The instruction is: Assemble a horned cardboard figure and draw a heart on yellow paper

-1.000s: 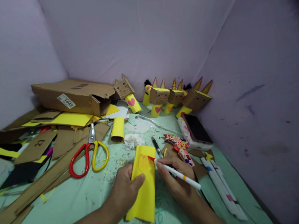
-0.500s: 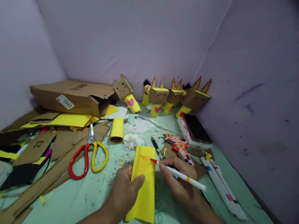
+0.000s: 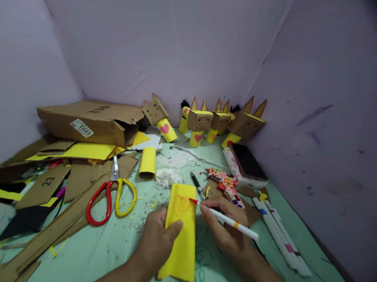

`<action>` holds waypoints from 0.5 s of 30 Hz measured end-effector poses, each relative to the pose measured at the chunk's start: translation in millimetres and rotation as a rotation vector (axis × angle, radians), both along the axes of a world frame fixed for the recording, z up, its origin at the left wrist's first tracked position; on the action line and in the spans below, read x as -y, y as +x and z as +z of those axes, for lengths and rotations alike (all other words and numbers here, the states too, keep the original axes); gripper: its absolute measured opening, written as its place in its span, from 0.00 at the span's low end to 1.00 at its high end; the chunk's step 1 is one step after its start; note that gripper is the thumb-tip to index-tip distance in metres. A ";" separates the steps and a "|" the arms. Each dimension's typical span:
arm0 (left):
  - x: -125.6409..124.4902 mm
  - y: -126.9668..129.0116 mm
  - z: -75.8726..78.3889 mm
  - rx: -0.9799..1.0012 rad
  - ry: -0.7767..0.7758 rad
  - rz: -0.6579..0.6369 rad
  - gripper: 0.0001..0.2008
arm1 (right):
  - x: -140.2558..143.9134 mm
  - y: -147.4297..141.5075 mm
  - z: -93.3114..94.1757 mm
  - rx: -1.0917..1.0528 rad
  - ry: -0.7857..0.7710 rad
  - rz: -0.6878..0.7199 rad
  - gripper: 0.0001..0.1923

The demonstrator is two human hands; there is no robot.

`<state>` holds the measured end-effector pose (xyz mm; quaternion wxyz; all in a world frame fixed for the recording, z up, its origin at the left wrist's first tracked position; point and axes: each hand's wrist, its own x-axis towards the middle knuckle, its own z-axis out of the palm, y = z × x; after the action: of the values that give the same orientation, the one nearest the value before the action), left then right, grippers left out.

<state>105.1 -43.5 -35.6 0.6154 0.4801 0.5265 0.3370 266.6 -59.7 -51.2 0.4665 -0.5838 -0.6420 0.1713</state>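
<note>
My left hand (image 3: 159, 236) grips a folded strip of yellow paper (image 3: 182, 252) by its left edge, thumb lying across the front. An orange heart outline (image 3: 182, 205) is drawn on the paper's upper part, partly coloured. My right hand (image 3: 227, 226) is closed round a white felt-tip marker (image 3: 230, 222) with an orange band and a red-orange tip. That tip meets the paper at the heart's right side, or hovers just over it; I cannot tell which. Just beyond the paper lie a black pen (image 3: 197, 185) and a crumpled white tissue (image 3: 167, 177).
Scissors (image 3: 114, 171) with red and yellow handles lie left, among cardboard scraps and a cardboard box (image 3: 88, 121). A yellow tube (image 3: 147, 162) stands behind. Several cardboard-headed figures (image 3: 202, 123) line the back wall. At right are a phone (image 3: 249, 160) and white markers (image 3: 282, 237).
Almost nothing differs. The rear end of the marker has shifted very slightly to the left; both hands keep their hold and the paper stays nearly in place.
</note>
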 end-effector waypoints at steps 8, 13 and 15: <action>0.0 -1.2 -1.2 0.015 -0.007 -0.029 0.13 | -1.5 -5.7 3.6 -0.056 0.033 0.025 0.08; 0.4 -0.5 0.6 0.007 0.007 -0.022 0.12 | -1.4 -2.8 1.4 -0.064 0.034 0.040 0.06; 0.5 0.0 1.1 0.009 0.009 -0.019 0.12 | -1.2 -0.1 -1.8 -0.040 0.033 0.023 0.06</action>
<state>105.1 -44.0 -34.5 0.6188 0.4863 0.5177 0.3356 266.5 -58.5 -52.9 0.4870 -0.5650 -0.6420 0.1775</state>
